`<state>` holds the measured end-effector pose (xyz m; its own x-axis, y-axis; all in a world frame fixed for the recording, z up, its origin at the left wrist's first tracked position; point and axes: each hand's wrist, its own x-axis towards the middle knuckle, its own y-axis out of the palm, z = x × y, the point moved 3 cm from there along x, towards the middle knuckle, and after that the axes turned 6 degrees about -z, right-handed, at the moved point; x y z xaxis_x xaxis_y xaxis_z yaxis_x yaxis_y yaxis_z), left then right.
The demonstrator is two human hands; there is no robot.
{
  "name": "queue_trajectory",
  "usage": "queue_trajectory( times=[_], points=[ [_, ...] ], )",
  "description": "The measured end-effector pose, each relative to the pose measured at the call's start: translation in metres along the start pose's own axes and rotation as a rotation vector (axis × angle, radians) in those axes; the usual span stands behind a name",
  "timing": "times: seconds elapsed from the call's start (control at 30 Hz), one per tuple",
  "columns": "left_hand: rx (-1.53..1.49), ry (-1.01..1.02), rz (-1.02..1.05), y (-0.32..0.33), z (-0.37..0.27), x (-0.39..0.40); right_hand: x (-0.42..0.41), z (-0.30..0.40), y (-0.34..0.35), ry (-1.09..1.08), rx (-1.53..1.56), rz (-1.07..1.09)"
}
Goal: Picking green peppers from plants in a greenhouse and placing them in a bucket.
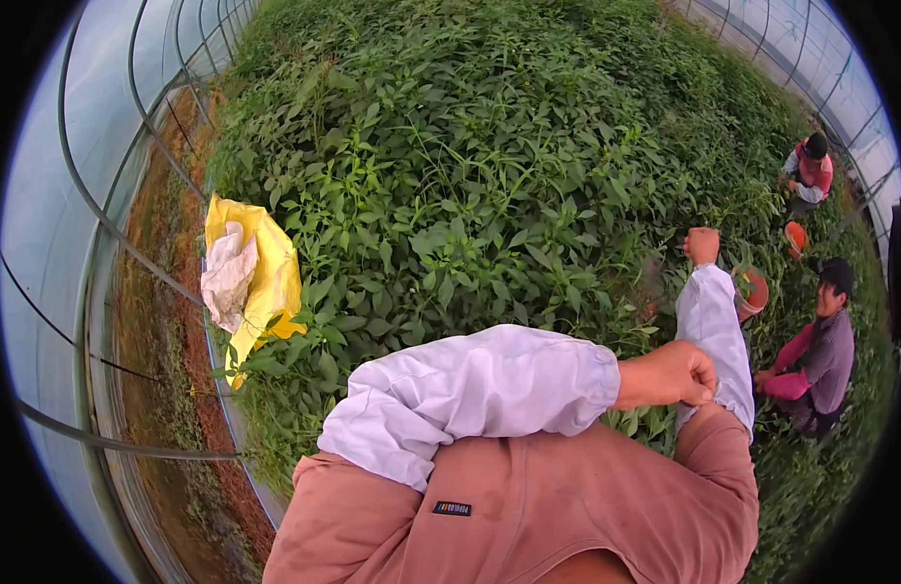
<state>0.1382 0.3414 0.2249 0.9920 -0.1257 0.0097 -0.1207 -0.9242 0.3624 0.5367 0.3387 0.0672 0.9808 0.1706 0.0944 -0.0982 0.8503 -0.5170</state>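
White sleeve covers are on both of my forearms, over a dusty pink shirt [494,482]. My left hand [666,374] reaches across my chest. Its thumb and fingers pinch the upper edge of the right sleeve cover [713,328], close to the elbow. My right arm is stretched forward over the plants, and my right hand [702,245] is curled into a fist with nothing visible in it. Dense green pepper-like plants [458,241] spread before me, their leaves just below the fist.
Yellow and whitish plastic sacks [264,255] lie on the plants at left, near plastic greenhouse film and metal hoops [122,230]. To the right, two people [830,343] crouch among the plants near a reddish bucket [751,292] and an orange bucket [796,239].
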Motion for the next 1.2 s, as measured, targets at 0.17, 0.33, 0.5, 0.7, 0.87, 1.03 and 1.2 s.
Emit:
queue_trajectory(
  times=[0.17, 0.33, 0.5, 0.7, 0.87, 1.03, 1.2],
  points=[
    [0.762, 0.459, -0.160, -0.001, -0.013, -0.013, 0.001, -0.020, 0.010, 0.075, -0.007, -0.021],
    [0.495, 0.309, -0.151, -0.005, -0.011, -0.004, 0.007, -0.041, 0.027, -0.044, -0.165, 0.001],
    [0.123, 0.117, -0.071, -0.008, -0.003, 0.001, 0.005, -0.045, 0.033, -0.202, -0.349, -0.014],
    [0.174, 0.259, 0.043, 0.010, -0.020, -0.020, -0.010, -0.041, 0.006, 0.127, -0.059, 0.009],
    [0.483, 0.255, 0.208, 0.012, -0.046, -0.045, 0.009, -0.057, -0.020, 0.507, 0.724, -0.293],
    [0.766, 0.366, -0.409, -0.138, -0.123, -0.120, 0.019, -0.102, -0.048, 0.609, 0.988, -0.365],
    [0.969, 0.246, -1.509, -0.272, -0.276, -0.323, -0.008, -0.178, -0.087, 0.747, 1.077, -0.694]
  ],
)
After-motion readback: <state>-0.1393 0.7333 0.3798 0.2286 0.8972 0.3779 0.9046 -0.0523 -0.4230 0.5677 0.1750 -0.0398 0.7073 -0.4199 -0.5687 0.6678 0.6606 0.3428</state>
